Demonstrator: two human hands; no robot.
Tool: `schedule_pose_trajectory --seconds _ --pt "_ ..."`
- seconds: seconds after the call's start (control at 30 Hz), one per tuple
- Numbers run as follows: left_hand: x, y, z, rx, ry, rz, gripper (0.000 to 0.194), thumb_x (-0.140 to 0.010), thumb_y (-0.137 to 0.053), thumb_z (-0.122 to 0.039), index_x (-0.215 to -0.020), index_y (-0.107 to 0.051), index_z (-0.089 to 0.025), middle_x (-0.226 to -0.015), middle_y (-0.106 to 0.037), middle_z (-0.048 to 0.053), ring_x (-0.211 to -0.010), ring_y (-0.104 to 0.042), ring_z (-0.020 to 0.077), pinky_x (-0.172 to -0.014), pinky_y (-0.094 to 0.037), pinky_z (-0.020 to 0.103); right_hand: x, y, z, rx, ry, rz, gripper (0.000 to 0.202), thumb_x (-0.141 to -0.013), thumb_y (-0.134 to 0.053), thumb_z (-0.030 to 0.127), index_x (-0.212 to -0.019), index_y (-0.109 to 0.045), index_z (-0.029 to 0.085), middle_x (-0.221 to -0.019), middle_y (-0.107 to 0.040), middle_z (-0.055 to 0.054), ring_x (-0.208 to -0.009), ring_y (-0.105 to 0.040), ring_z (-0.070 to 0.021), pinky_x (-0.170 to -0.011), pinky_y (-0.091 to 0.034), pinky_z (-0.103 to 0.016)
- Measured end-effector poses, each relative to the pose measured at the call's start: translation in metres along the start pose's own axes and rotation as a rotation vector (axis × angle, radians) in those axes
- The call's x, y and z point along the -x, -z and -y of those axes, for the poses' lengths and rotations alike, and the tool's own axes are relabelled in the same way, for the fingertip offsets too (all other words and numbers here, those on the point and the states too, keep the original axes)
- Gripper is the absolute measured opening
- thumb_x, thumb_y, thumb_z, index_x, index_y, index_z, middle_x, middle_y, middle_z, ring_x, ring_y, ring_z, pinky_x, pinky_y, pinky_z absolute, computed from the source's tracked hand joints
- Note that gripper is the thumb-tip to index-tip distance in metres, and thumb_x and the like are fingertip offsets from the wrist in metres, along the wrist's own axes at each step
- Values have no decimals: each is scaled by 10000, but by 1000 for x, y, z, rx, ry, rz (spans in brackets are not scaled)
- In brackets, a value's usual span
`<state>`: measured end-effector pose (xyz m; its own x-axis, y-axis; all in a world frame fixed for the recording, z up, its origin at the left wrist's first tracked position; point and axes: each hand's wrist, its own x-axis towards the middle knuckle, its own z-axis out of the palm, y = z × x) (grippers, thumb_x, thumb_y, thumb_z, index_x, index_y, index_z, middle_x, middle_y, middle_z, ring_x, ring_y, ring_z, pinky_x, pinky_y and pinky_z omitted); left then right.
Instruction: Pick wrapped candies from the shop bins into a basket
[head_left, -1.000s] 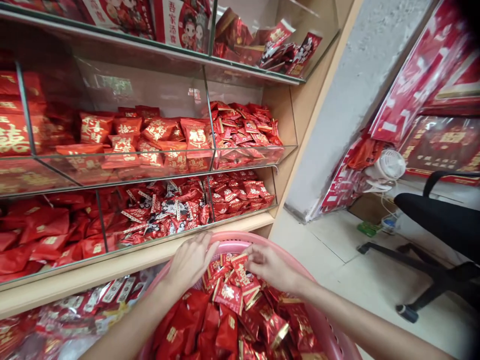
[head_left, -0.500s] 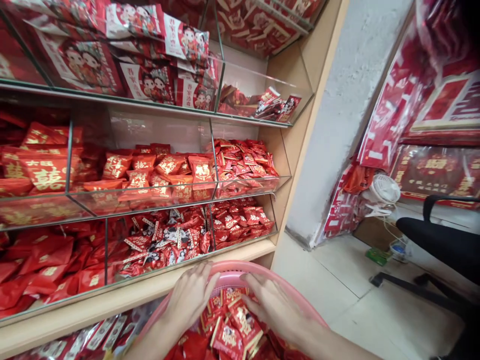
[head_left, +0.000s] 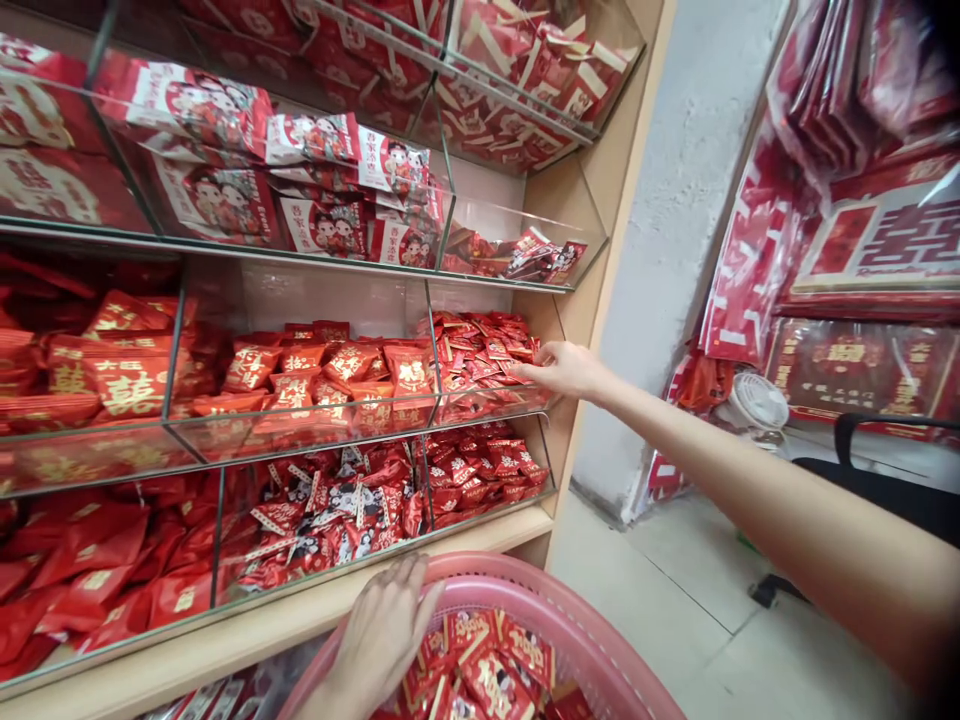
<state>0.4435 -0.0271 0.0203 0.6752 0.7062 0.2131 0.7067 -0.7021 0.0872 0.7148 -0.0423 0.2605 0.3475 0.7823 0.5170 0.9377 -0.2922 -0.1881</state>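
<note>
My left hand (head_left: 386, 625) is on the pink plastic basket (head_left: 551, 590), fingers laid over its rim and thumb on the inner side. Inside the basket is a pile of small red-and-gold wrapped packets (head_left: 495, 680). Stretched out to the shelf, my right hand (head_left: 564, 370) has its fingertips at the right-hand compartment of the middle row, by small red packets (head_left: 487, 345). Its fingers are slightly bent and apart, and I see nothing held in them. Just left of that compartment lie larger orange-red packets (head_left: 349, 360).
The wooden shelf unit (head_left: 622, 170) has clear dividers and front panels around its compartments. Below are red packets with black-and-white prints (head_left: 345, 510). White-and-red packets (head_left: 330, 225) fill an upper row. To the right are a black chair (head_left: 877, 490) and a white fan (head_left: 757, 400).
My right hand has left the basket and moved up to the middle-row compartment. My left hand stays on the rim. The view has tilted upward slightly, and more packets show in the basket.
</note>
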Motion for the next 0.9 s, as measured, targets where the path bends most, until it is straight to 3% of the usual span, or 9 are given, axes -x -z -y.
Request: schedule_pose_trajectory --seconds 0.07,0.13,0.4,0.53,0.63,0.77,0.9 --pt "0 2 -1 11 1 -4 480 -951 -269 -353 -1305 -484 -109 -1316 -526 157 -1194 -522 252 -989 -425 415 -12 1 4 77 -26 139 464 -694 -560 652 -734 -638 196 -785 -677 -81 -779 -622 -233 -621 -439 -292" --pt "0 3 -1 25 -6 -15 471 -950 -274 -344 -1304 -486 -117 -1313 -530 157 -1180 -534 247 -984 -430 410 -18 3 8 144 -22 203 474 -674 -581 656 -730 -652 191 -785 -675 -89 -762 -624 -226 -610 -446 -291" --pt "0 -1 1 45 -14 -41 461 -943 -297 -346 -1291 -499 -121 -1302 -540 155 -1185 -531 251 -993 -426 413 -22 14 15 188 34 283 336 -669 -663 509 -642 -683 174 -690 -670 -56 -658 -613 -182 -549 -441 -252" --pt "0 -5 2 15 -9 -28 493 -949 -263 -373 -1306 -485 -116 -1314 -529 157 -1185 -531 256 -980 -437 413 -17 18 8 181 82 167 152 -711 -627 317 -692 -699 184 -712 -679 -48 -700 -615 -182 -595 -431 -244" --pt "0 -7 2 0 -7 -26 518 -950 -247 -396 -1311 -478 -105 -1321 -520 162 -1202 -515 258 -985 -432 415 -13 19 0 178 85 46 159 -743 -550 215 -748 -702 174 -778 -686 -80 -753 -622 -204 -642 -430 -267" --pt "0 -7 3 3 -15 -33 511 -953 -246 -380 -1315 -473 -99 -1324 -517 162 -1202 -515 256 -988 -429 420 -12 24 -8 149 54 -86 215 -799 -487 194 -825 -699 167 -847 -689 -106 -795 -623 -220 -661 -431 -285" --pt "0 -6 2 8 -17 -34 511 -951 -248 -384 -1303 -487 -102 -1317 -527 152 -1201 -515 255 -994 -423 416 -5 39 -13 -63 64 -252 202 -820 -526 247 -742 -690 156 -714 -672 -73 -700 -601 -194 -640 -418 -281"
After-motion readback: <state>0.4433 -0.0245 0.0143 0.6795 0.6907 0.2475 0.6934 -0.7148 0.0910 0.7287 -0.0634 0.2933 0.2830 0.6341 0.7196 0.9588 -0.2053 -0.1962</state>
